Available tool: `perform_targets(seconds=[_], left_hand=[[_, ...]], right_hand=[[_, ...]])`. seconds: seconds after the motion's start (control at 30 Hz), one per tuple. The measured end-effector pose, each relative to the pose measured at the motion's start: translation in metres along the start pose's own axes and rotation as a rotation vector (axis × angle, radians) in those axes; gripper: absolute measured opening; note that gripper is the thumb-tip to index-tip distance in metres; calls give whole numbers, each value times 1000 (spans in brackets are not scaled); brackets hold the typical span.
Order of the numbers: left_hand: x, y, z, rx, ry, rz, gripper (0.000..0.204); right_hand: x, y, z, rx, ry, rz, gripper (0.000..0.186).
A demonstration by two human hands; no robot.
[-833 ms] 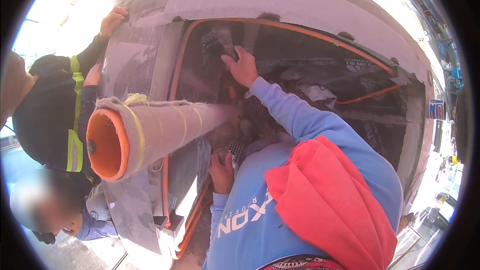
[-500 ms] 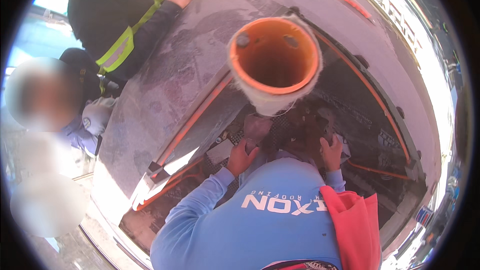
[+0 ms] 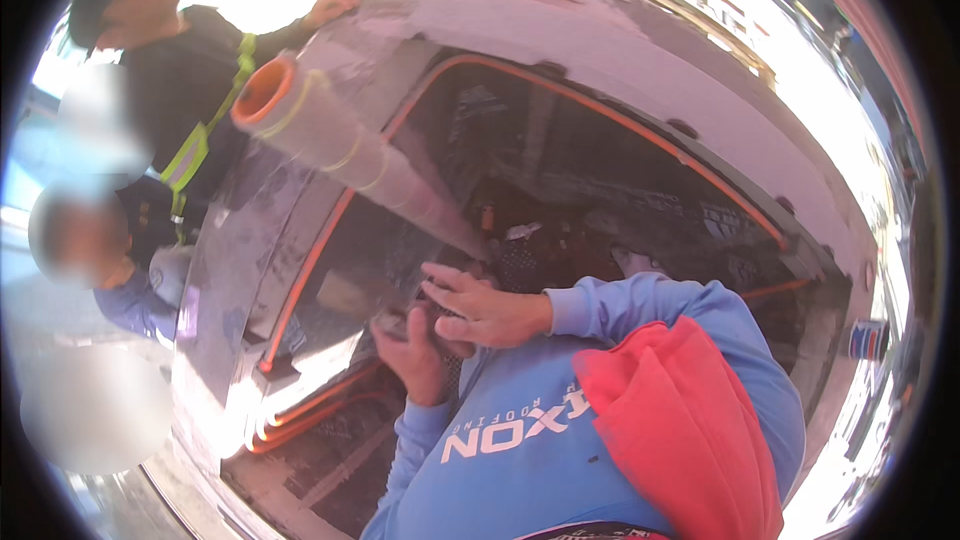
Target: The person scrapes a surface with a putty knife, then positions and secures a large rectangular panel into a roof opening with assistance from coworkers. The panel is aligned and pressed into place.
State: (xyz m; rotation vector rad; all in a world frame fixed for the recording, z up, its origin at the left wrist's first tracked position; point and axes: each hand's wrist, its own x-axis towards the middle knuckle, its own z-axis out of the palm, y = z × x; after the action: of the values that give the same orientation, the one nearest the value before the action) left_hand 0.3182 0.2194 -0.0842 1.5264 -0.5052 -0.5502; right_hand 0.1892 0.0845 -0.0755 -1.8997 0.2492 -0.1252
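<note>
Loosely spread, the right hand (image 3: 490,312) sits just right of the left hand (image 3: 417,364), whose grip I cannot tell; beyond them, a wrapped orange tube (image 3: 345,153) slants leftward.

The long, yellow-banded, fabric-wrapped tube (image 3: 368,166) is pale pink with an orange interior (image 3: 264,93); the white-lettered sweatshirt (image 3: 500,488) is light blue.

Wears a blue long-sleeved sweatshirt (image 3: 545,485) with snug blue cuffs (image 3: 568,311). Bears large white lettering (image 3: 516,431) across the front, beside a row of smaller, thinner letters (image 3: 507,414). Has plain red cloth (image 3: 685,425) hanging in folds over the right side, and a dark patterned strip (image 3: 605,531) low down. Leaves left hand (image 3: 415,360) and right hand (image 3: 490,315) bare.
</note>
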Motion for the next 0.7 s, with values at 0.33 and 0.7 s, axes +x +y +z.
perform_targets(seconds=[0.33, 0.7], left_hand=[[242, 122, -298, 1528, 7, 494, 60], [262, 34, -23, 1067, -118, 1014, 55]], right_hand=[[-99, 55, 15, -7, 258, 144, 75], [-175, 101, 4, -77, 1220, 432, 70]])
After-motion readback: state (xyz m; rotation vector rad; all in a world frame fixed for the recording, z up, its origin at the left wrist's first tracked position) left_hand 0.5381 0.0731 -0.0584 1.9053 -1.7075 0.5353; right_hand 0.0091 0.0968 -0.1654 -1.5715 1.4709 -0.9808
